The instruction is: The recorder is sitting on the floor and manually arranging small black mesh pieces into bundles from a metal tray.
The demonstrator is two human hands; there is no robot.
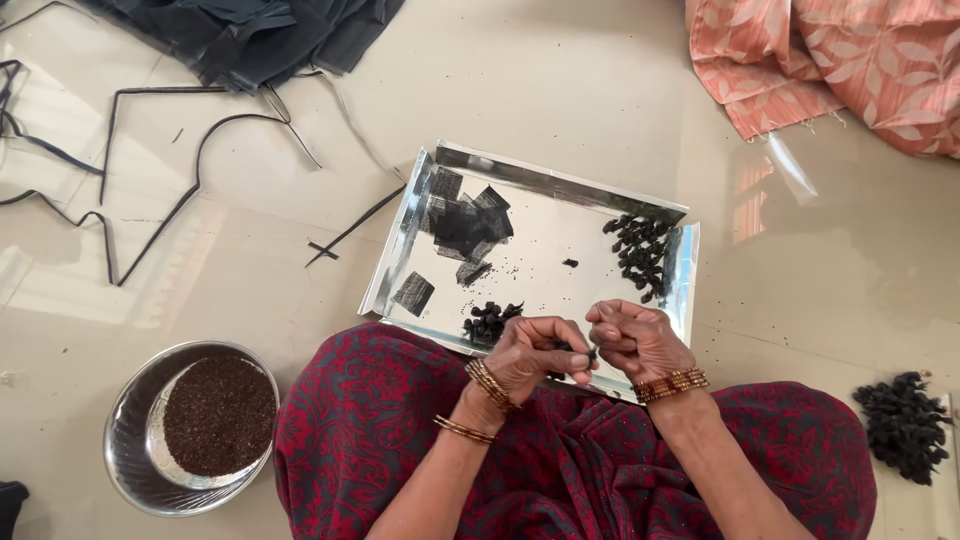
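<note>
Pale glossy floor tiles lie under you, your lap in red patterned cloth. Your left hand point(535, 352) and right hand point(632, 338) meet, fingertips pinched on one small dark pod point(592, 354) above the steel tray point(545, 182). You seem mid-splitting; next comes prying it apart. Pods pile point(638, 255) beyond.

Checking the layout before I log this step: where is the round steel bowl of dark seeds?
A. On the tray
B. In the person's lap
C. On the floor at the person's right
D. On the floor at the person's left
D: the steel bowl sits on the floor beside the person's left knee, apart from the tray.
</note>
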